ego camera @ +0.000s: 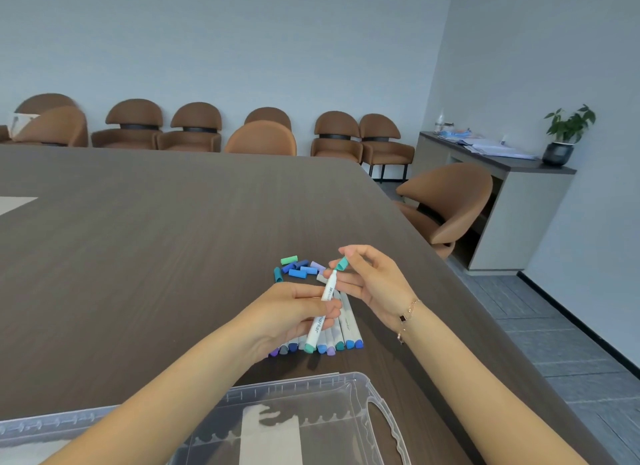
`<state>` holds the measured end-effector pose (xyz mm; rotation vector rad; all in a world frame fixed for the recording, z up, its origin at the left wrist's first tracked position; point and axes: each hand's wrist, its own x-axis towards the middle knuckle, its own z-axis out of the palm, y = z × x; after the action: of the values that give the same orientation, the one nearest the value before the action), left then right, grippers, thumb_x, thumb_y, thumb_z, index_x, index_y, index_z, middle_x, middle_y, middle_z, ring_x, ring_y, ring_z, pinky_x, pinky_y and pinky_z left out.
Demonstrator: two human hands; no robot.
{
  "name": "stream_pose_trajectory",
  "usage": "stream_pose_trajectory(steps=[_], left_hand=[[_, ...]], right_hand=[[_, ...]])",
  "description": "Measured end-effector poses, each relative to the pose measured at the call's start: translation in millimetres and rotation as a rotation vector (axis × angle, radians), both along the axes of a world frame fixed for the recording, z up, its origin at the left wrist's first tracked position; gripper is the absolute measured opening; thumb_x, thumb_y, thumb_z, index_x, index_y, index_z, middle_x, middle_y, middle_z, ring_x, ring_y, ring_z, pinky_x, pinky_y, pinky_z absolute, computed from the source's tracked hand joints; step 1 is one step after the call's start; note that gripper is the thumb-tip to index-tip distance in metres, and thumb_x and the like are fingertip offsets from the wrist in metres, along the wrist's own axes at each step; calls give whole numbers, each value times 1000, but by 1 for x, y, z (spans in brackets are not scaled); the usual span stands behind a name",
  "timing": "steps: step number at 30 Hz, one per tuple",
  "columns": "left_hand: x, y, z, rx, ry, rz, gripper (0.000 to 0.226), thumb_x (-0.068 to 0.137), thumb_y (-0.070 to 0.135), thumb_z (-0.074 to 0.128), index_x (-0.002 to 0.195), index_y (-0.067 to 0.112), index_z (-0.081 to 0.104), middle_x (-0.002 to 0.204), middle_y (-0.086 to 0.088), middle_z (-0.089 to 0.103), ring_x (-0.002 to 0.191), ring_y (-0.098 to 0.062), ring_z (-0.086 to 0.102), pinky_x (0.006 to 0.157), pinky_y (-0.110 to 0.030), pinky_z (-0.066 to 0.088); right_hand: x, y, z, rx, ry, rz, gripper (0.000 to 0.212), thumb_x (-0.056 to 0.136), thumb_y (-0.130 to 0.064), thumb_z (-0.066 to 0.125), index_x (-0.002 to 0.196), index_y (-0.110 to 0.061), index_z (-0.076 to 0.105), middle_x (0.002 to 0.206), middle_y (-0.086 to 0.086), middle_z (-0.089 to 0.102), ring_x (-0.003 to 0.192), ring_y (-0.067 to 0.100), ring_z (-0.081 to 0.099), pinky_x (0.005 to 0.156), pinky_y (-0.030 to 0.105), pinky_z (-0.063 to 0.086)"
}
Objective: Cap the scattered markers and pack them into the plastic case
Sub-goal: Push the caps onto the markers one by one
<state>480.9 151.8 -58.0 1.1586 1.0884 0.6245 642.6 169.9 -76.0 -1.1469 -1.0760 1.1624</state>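
Clear plastic case [377, 392] near me on bench [138, 256]. My left grip [294, 312] holds white marker [320, 317] over marker pile [341, 336]. My right grip [367, 277] pinches teal cap [342, 263] just above tip. Loose caps [299, 267] far.

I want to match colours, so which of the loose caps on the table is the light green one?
The light green cap, lying at the far edge of the loose caps; the others beside it are blue, teal or lilac.
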Motion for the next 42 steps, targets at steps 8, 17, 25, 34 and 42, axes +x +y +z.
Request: stream_pose_trajectory(steps=[8,17,25,34,42], left_hand=[[3,-2,-1,15,4,13,28,83,4,66,112,5,66,107,-13,70,97,-23,68,89,-35,54],[10,-6,2,-2,-16,111,24,86,4,62,110,4,66,98,-9,71,77,-17,70,63,-24,58],[29,-16,6,33,-55,163,24,88,5,60,112,4,65,101,-9,70,78,-15,68,66,-24,57],[72,12,-2,664,843,-88,21,94,22,51,101,8,65,89,-12,65,77,-16,60,64,-20,46],[103,27,-17,500,1198,-267,38,94,16,57,129,9,47,128,-8,54,117,-20,54,93,-24,43]], right_hand=[[0,0,-1,-8,-84,-35,22,94,-21,53,112,-11,60,109,9,68,88,19,72,77,28,59],[-11,-3,3,68,-406,21,20,88,-28,64,105,-19,63,106,1,66,81,8,68,65,13,54],[-2,-12,7,68,-380,35,25,84,-25,69,108,-23,64,99,6,71,84,17,71,72,29,59],[75,3,0,-201,-831,-211,25,86,-25,67,110,-20,62,97,3,66,55,9,62,42,11,45],[91,11,-24,-277,-1001,-184,34,89,-31,62,120,-18,57,111,5,60,51,11,57,41,9,39]])
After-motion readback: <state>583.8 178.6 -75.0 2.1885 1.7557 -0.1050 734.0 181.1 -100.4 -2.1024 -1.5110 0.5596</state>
